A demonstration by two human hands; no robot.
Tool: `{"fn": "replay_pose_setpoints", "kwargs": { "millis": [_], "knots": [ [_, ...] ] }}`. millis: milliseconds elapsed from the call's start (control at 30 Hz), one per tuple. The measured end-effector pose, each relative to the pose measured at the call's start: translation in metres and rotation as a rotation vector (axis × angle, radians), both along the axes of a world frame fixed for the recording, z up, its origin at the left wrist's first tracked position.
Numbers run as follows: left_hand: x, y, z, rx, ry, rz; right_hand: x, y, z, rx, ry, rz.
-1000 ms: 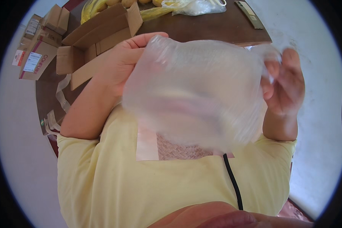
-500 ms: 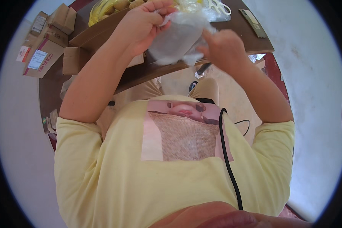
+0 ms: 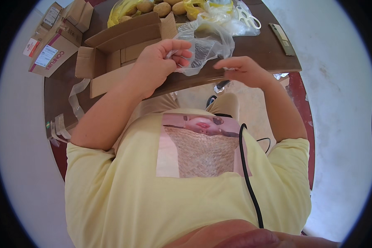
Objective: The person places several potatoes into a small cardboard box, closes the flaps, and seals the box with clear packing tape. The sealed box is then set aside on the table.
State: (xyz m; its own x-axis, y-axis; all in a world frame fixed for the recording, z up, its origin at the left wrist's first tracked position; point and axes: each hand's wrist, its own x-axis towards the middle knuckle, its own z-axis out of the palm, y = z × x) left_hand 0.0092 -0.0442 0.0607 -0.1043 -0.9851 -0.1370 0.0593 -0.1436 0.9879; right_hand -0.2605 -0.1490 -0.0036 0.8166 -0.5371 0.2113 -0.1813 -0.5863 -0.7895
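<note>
A clear, crumpled plastic bag (image 3: 202, 43) hangs over the table's near edge, its mouth spread partly apart. My left hand (image 3: 159, 62) grips the bag's left side between curled fingers and thumb. Just right of the bag is my right hand (image 3: 246, 71), slightly blurred, with fingers stretched out and apart from the thumb. A small whitish patch shows between them; I cannot tell whether it is film. Left of the bag, an open cardboard box (image 3: 126, 41) lies on the table with its flaps folded out, partly behind my left hand and forearm.
Potatoes (image 3: 162, 9) lie in a yellow plastic bag (image 3: 119, 12) at the back. White-handled scissors (image 3: 248, 17) rest on clear plastic, near a phone-like flat object (image 3: 282, 39). Several closed cartons (image 3: 56, 47) stand far left. Tape strips (image 3: 76, 99) hang at the left of the brown table (image 3: 262, 53).
The plastic bag has gone from a flat sheet held up to a more spread, rounded shape. My right hand has moved lower, its fingers straighter. The view has shifted, showing more of the box.
</note>
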Motion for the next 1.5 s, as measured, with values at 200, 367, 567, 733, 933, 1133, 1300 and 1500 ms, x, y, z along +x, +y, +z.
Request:
{"fn": "replay_pose_setpoints", "kwargs": {
  "millis": [200,367,567,733,933,1133,1300,1500],
  "knots": [
    [0.021,-0.014,-0.011,-0.075,0.319,0.077,-0.015,-0.013,0.024,0.761,-0.37,-0.332],
    [0.038,-0.019,-0.018,-0.118,0.871,-0.031,-0.001,-0.006,0.03,0.488,-0.069,-0.66],
    [0.043,-0.015,-0.026,-0.185,0.99,-0.002,-0.007,-0.006,0.019,0.512,-0.288,-0.43],
    [0.058,-0.017,-0.028,-0.085,0.861,-0.042,-0.009,-0.01,0.013,0.785,-0.62,-0.443],
    [0.046,-0.009,-0.016,-0.135,0.348,0.026,-0.009,-0.014,0.009,-0.058,-0.11,-0.511],
    [0.043,-0.002,0.004,-0.388,-0.229,-0.146,0.006,0.002,0.021,-0.303,0.05,-0.736],
    [0.035,-0.002,0.012,-0.756,-0.728,-0.218,0.014,0.019,0.049,-0.271,0.264,-0.784],
    [0.025,-0.006,0.028,-0.587,-1.123,-0.102,0.017,0.031,0.069,-0.551,0.576,-0.675]
  ]
}}
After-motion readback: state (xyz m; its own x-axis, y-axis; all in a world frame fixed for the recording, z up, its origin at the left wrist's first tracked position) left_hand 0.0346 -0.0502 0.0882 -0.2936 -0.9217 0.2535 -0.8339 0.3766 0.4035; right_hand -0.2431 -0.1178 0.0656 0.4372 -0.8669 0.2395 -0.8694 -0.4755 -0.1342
